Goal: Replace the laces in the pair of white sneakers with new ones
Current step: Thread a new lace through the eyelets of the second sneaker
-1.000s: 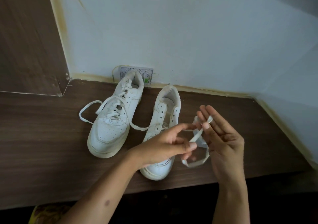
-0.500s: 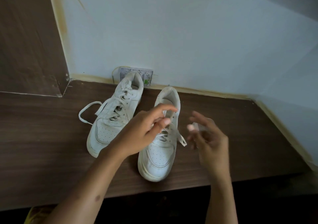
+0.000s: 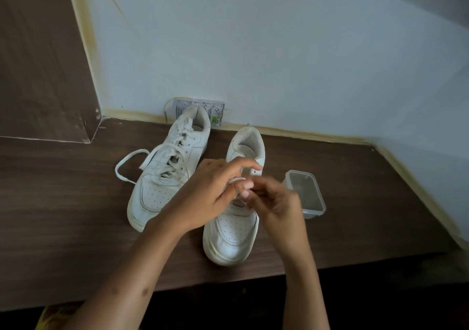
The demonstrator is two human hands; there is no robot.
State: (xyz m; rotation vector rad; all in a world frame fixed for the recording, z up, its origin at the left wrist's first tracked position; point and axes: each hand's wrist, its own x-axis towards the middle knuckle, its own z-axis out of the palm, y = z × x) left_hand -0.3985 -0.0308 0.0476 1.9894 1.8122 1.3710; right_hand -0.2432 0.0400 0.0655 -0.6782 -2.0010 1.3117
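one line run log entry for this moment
left hand: pinching lace | right hand: at lace | right sneaker: under hands | left sneaker: laced

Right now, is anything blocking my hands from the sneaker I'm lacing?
No. Both the left hand and right hand are already at the near sneaker, fingers on its lace. The plastic box sits off to the side.
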